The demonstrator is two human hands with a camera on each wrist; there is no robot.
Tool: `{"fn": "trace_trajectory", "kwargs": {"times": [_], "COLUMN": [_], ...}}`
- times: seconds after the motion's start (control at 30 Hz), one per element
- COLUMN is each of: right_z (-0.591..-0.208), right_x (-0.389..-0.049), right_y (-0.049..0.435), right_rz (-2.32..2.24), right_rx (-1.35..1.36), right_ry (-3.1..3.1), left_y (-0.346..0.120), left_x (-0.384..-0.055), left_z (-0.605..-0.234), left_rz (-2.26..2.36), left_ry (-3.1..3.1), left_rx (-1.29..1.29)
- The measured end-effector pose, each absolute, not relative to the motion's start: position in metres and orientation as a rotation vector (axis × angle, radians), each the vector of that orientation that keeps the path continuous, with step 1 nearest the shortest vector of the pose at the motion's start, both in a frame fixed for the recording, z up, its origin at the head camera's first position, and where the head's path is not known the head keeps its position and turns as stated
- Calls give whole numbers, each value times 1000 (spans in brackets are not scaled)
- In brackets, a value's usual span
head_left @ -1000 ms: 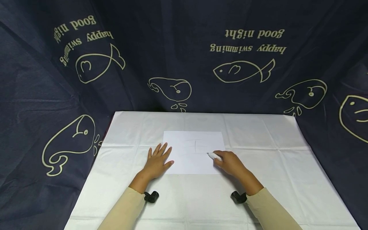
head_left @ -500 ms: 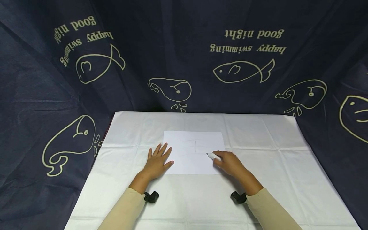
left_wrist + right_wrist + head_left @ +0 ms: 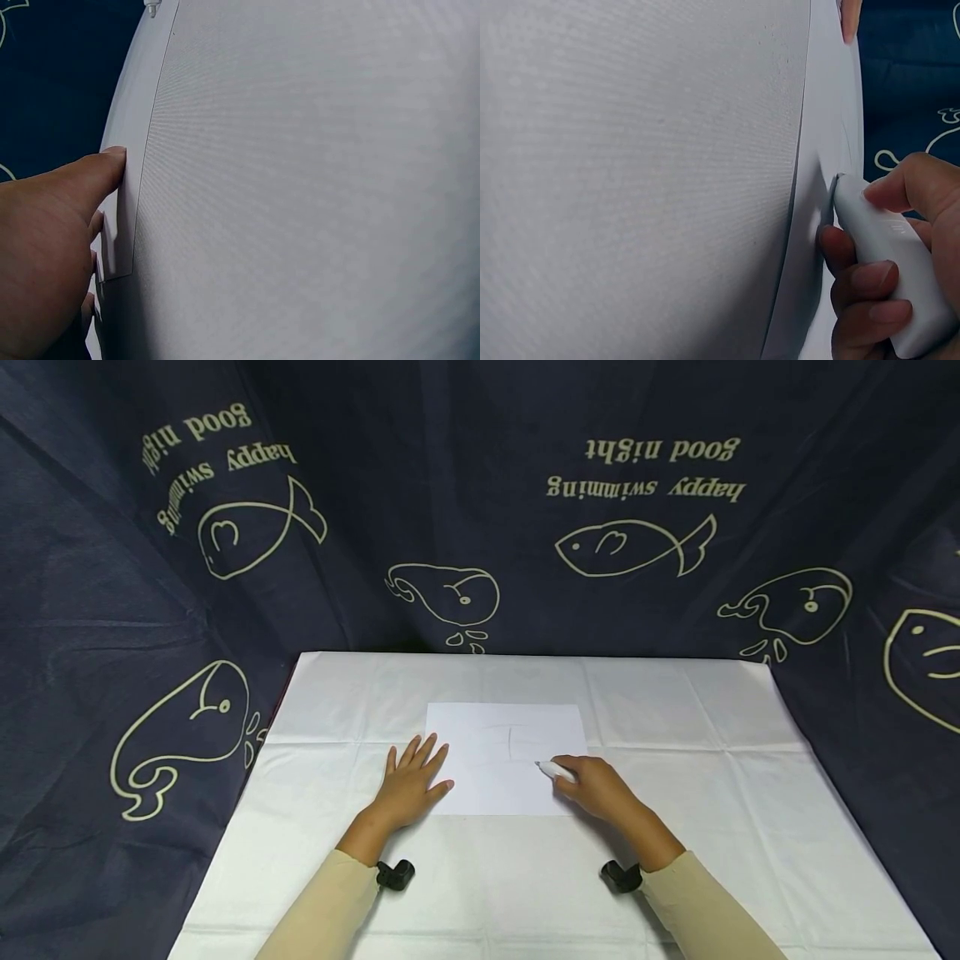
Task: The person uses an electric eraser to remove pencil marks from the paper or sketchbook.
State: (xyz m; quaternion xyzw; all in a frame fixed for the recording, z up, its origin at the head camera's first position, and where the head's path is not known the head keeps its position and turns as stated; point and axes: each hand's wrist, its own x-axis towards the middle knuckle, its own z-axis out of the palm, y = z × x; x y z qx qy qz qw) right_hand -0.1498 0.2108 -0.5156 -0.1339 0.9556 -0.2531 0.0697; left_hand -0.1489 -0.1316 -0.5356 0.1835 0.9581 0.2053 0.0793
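A white sheet of paper (image 3: 480, 785) lies flat, with a few faint thin lines (image 3: 510, 743) near its middle. My left hand (image 3: 405, 789) rests with spread fingers across the sheet's left edge; its thumb lies over the paper in the left wrist view. My right hand (image 3: 596, 785) grips a thick white pen-shaped tool (image 3: 889, 247) with a narrow grey tip, at the right part of the sheet. In the right wrist view the thumb lies along the tool's upper side and the fingers curl beneath it. The tip is right at the paper, pointing left.
A creased white cloth (image 3: 660, 702) covers the table under the paper. Behind and to both sides hangs a dark blue curtain (image 3: 517, 435) with fish and whale drawings and lettering. Each wrist wears a small black camera (image 3: 396, 875).
My right hand has shifted slightly left and toward me with the white tool, its tip moving over the paper. The left hand stays in place.
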Motion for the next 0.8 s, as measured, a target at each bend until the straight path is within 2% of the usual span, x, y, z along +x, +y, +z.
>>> {"fn": "trace_trajectory", "kwargs": {"times": [0.8], "right_z": [-515], "right_x": [-149], "right_y": [208], "right_rz": [-766], "right_rx": [-407], "right_ry": [2873], "left_y": [-131], "left_x": [-149], "left_z": [-537], "left_rz": [612], "left_ry": [2876], "left_rx": [541]}}
